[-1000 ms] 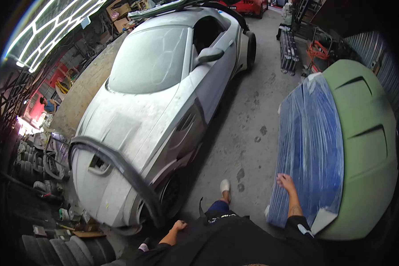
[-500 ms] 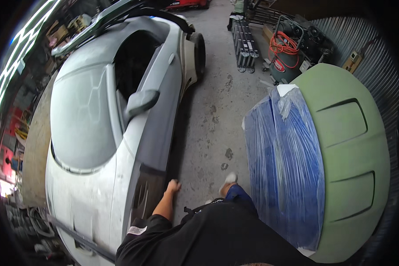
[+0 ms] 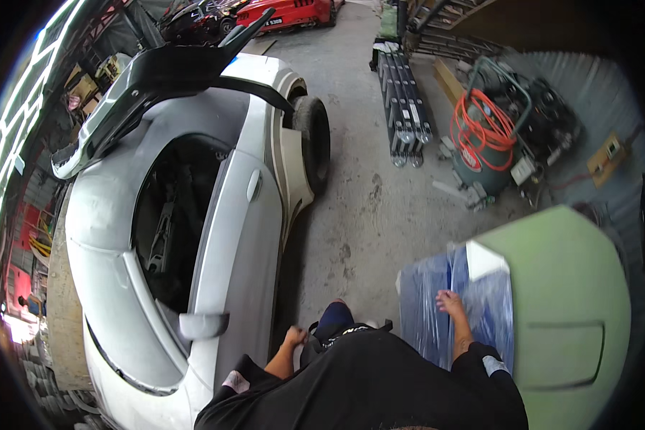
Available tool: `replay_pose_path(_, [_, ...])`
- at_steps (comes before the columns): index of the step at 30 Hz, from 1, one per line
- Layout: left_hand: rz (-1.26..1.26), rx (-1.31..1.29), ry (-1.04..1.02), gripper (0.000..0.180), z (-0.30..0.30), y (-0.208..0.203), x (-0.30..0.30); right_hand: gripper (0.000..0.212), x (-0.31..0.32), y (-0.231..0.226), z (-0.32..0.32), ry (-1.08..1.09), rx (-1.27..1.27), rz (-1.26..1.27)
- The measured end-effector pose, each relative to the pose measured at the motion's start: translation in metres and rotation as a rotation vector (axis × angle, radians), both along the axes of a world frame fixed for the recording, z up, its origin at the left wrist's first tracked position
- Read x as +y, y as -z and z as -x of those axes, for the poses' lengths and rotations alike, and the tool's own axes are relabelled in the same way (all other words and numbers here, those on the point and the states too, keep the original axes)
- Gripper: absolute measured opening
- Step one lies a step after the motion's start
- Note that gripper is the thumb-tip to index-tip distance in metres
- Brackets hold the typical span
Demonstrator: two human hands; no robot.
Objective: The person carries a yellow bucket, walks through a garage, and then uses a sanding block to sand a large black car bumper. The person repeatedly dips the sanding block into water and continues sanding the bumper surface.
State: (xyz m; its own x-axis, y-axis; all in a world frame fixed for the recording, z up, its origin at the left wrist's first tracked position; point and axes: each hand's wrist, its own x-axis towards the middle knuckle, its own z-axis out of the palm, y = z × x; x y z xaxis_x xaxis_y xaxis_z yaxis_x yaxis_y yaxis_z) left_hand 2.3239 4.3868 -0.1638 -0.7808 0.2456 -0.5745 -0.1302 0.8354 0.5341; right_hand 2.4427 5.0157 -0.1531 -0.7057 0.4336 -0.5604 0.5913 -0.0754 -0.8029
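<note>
My left hand (image 3: 295, 335) hangs low at my left side, between my body and the silver-grey car body (image 3: 247, 236). Its fingers are curled in, and nothing shows in them. In front of the wrapped blue panel (image 3: 422, 315), my right hand (image 3: 449, 302) is raised with loosely bent fingers somewhat apart. That hand holds nothing visible, and I cannot tell whether it touches the clear plastic film. A white sheet (image 3: 484, 259) lies at the panel's far end. The car's side mirror (image 3: 204, 326) is the car part closest to my left hand.
A green car hood (image 3: 573, 287) lies at the right. Further ahead stand an air compressor (image 3: 483, 161) with a coiled orange hose (image 3: 480, 118) and a folded ladder (image 3: 403, 104). A black bumper (image 3: 172, 72) rests on the car's roof. A red car (image 3: 286, 16) stands far back.
I have moved forward along the aisle; the car, panel and hood have shifted down the view. My right hand has come into sight. My left hand stays curled.
</note>
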Motion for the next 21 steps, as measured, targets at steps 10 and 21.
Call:
replay_pose_path(10, [0.205,-0.445,0.158,0.042,0.342,0.013,0.103,0.026,0.17,0.071,0.313,-0.122,-0.281,-0.09])
replay_pose_path(21, [-0.291,0.194,-0.117,0.027,1.035,-0.048,0.408,0.031,0.217,0.052,0.601,-0.238,-0.553,0.126])
